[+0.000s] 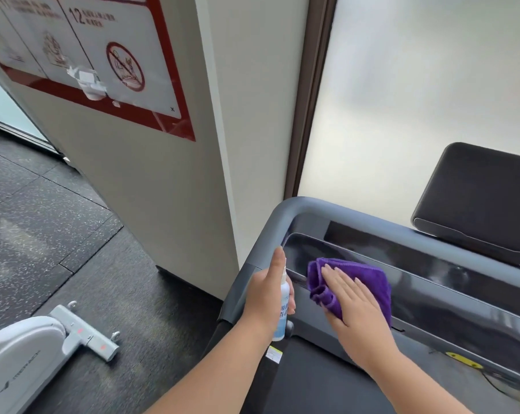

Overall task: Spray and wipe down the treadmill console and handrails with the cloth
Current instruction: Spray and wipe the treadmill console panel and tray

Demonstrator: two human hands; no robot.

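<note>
Right now your right hand [352,306] lies flat, palm down and fingers together, on the purple cloth [354,282], pressing it onto the left end of the treadmill console [432,297]. That grip is wide and flat, nothing clasped; the cloth is pinned beneath your palm, bunched into folds at its left edge and spread toward the right. It covers the lower rim of the console's dark glossy panel and the grey ledge just below it.

Your left hand [266,297] has its grip wrapped around a small spray bottle [282,312], white at the top and pale blue lower down, with blue lettering you cannot read from here. The bottle stands nearly upright, your forefinger stretched up along its top near the nozzle. It hovers just beside the cloth, at the corner where the grey handrail [285,213] bends from the side of the machine into the front bar above the console.

Farther along to your right a dark tablet-like screen [482,192] tilts up behind the console, in front of frosted glass. A white pillar [175,186] with a red-bordered rules sign [103,55] stands to the left of the treadmill. On the speckled black floor [44,222] at lower left sits the grey and white base of another machine [44,345]. The black running belt [312,380] shows between your forearms.
</note>
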